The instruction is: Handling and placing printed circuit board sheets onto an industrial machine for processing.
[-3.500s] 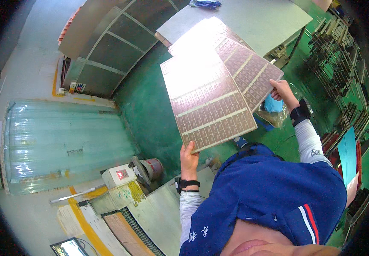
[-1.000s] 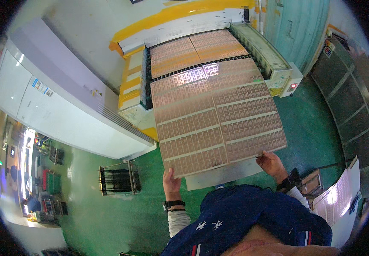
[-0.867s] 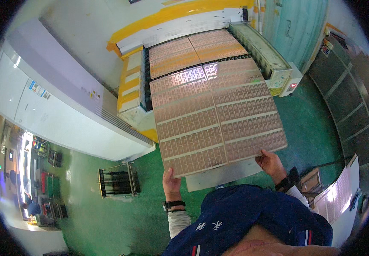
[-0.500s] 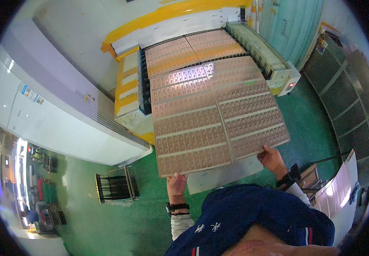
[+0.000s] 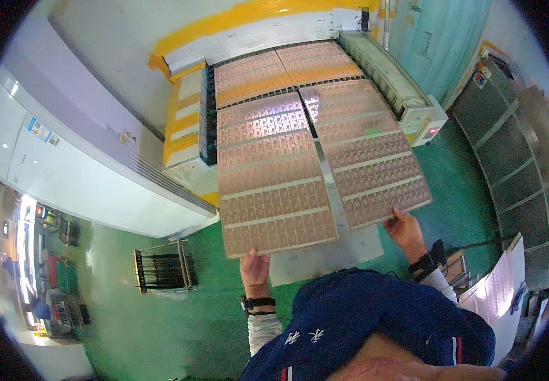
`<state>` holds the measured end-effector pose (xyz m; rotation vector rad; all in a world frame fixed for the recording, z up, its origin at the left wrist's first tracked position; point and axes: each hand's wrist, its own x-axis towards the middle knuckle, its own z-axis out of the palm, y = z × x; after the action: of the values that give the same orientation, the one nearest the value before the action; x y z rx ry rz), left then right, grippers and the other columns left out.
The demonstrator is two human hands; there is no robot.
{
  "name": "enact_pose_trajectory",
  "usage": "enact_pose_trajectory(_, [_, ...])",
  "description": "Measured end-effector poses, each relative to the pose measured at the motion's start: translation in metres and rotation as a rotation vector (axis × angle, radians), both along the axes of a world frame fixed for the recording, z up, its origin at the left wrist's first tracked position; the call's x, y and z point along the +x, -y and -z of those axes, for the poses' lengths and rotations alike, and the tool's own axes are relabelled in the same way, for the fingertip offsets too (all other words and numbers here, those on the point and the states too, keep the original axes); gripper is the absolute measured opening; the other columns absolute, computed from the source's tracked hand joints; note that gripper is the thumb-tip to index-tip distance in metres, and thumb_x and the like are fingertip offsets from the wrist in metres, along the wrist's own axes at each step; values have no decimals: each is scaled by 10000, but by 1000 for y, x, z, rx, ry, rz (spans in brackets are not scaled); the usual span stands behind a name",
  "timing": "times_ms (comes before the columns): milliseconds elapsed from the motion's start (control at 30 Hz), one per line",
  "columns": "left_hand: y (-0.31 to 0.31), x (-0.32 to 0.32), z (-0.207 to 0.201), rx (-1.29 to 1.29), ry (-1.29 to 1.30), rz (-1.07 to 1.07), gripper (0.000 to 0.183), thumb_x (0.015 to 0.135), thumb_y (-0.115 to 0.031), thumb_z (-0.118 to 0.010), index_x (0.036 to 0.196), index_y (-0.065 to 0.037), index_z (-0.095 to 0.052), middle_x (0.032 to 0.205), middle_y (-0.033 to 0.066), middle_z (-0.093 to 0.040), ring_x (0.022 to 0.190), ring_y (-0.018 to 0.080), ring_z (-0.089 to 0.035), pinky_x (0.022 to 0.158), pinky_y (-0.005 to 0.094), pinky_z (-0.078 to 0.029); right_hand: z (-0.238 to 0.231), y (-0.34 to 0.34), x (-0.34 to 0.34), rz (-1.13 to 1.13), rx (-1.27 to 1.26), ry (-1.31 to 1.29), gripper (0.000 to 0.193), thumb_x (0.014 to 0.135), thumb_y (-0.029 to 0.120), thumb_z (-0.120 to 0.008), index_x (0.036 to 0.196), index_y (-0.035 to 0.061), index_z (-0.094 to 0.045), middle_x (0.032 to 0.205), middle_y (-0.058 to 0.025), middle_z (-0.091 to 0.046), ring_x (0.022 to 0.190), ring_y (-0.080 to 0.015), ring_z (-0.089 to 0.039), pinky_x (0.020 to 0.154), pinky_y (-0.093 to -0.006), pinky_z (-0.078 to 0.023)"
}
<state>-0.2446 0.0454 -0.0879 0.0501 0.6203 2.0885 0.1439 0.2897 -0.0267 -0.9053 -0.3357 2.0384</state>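
Two copper-coloured circuit board panels with rows of small repeated patterns lie side by side, their far ends on the machine's conveyor. My left hand pinches the near edge of the left circuit board panel, thumb on top. At the near edge of the right circuit board panel, my right hand grips in the same way. A narrow wedge of space parts the two panels. Beyond them, another pair of similar panels lies deeper on the conveyor, close to the white, yellow-taped machine front.
A yellow-striped side rail and a pale right rail flank the conveyor. A tall white cabinet stands left. On the green floor sits a black slotted rack. Dark framed panels lean at right; a pale sheet lies below the held panels.
The left panel has shifted left with my left hand, and the gap between the two panels has widened. My right hand and its panel stay nearly in place.
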Motion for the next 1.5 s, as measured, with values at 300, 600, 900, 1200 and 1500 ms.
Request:
enact_pose_trajectory(300, [-11,32,-21,53,43,-12,348,861,-35,-586,1206,-64,-552,1150,81,-633,1106,239,-580,970,439,-460,-13,-13,15,-63,-15,33,103,883,99,-607,949,19,-607,903,-85,-622,800,-240,-597,761,-397,-516])
enact_pose_trajectory(600, [-19,49,-40,58,18,-29,200,886,-114,-589,1072,-63,-639,1081,79,-668,1058,246,-599,917,445,-468,-11,-21,27,-183,46,31,89,894,89,-579,902,5,-607,861,-80,-643,791,-214,-634,758,-367,-544])
enact_pose_trajectory(900, [-22,54,-41,42,2,-34,151,914,-148,-566,988,-55,-660,1146,96,-641,1103,251,-576,924,438,-467,-5,-22,29,-197,90,22,119,887,96,-594,897,-17,-628,841,-91,-644,774,-211,-640,749,-346,-560])
enact_pose_trajectory(1200, [-19,62,-46,65,-30,2,265,919,-123,-542,1173,-53,-569,1251,106,-577,1182,267,-516,986,459,-416,-13,-19,28,-232,82,8,176,887,93,-589,970,-53,-644,895,-112,-670,753,-208,-641,715,-335,-554])
enact_pose_trajectory(1500, [-27,63,-46,82,17,42,308,897,-58,-552,1204,-58,-560,1254,92,-580,1190,263,-514,1004,450,-404,-18,-21,31,-214,66,15,170,885,91,-590,973,-45,-641,830,-83,-650,748,-206,-635,687,-336,-550])
